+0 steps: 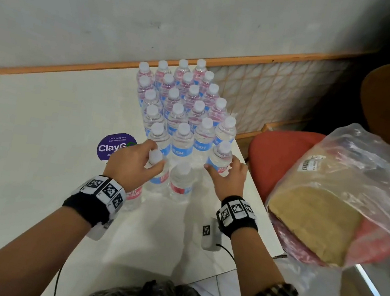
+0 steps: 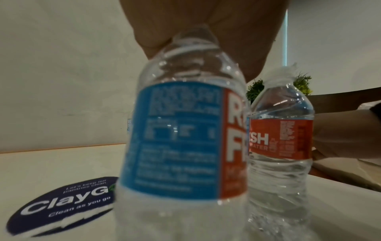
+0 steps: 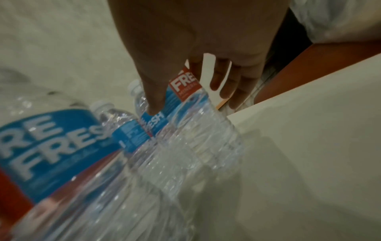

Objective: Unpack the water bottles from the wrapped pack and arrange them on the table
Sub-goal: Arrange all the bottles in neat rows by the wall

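1. Broadly, the white table (image 1: 38, 151) is seen filling the lower left of the head view; its right edge is met by a red chair seat (image 1: 280, 155) at about three o'clock.
2. Further toward three o'clock, a clear plastic bag (image 1: 347, 194) with a tan bundle inside is seen lying across that seat.
3. At twelve o'clock a block of upright water bottles (image 1: 184, 106) is arranged in close rows, caps white, labels blue and red.
4. At nine o'clock of the block's near row, a purple round sticker (image 1: 111, 147) is stuck flat to the table, partly covered by the left hand.
5. The left hand (image 1: 134, 162) is curled over the cap of one near bottle (image 1: 159, 180); thumb and fingers are pinched round its neck (image 2: 193, 37); a red-labelled bottle (image 1: 181, 183) stands just beside it at three o'clock.
6. The right hand (image 1: 229, 175) is wrapped round the corner bottle (image 1: 220, 159) at its label; the thumb (image 3: 154, 97) is pressed on the near side, the fingers (image 3: 233, 91) slightly spread behind.
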